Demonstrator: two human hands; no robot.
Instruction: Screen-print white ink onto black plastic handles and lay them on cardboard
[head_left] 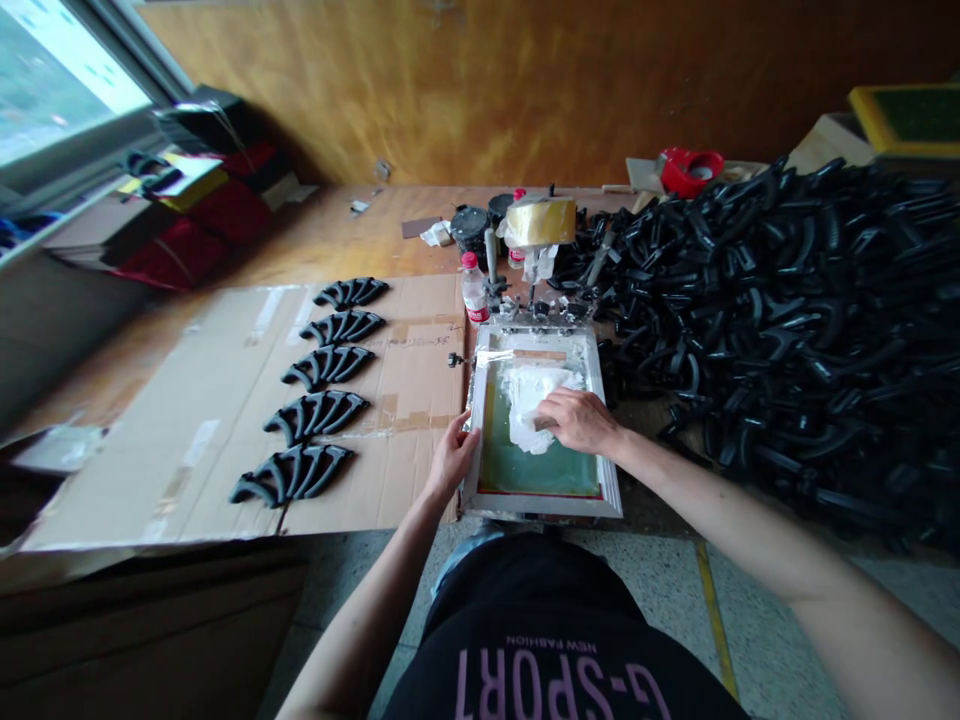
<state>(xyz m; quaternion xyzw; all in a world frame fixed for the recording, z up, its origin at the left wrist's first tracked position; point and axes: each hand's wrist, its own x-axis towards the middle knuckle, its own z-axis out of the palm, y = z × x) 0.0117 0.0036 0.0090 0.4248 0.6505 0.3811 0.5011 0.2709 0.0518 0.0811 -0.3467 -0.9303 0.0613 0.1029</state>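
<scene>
In front of me lies a screen printing frame [609,470] with a pale metal rim and a green mesh. White ink [525,400] is spread over the upper middle of the mesh. My left hand [454,455] grips the left rim of the frame. Over the white ink, my right hand [577,420] is closed around a small greyish squeegee [545,422], mostly hidden by the fingers. The frame is joined at its far end to a metal clamp stand [532,290].
Black curved plastic parts [750,300] are heaped on the right. Several similar parts [322,413] lie in a column on flat cardboard [405,470] at left. A red-capped bottle [474,290], a dark tub [469,230] and a red tape dispenser [686,172] stand farther back.
</scene>
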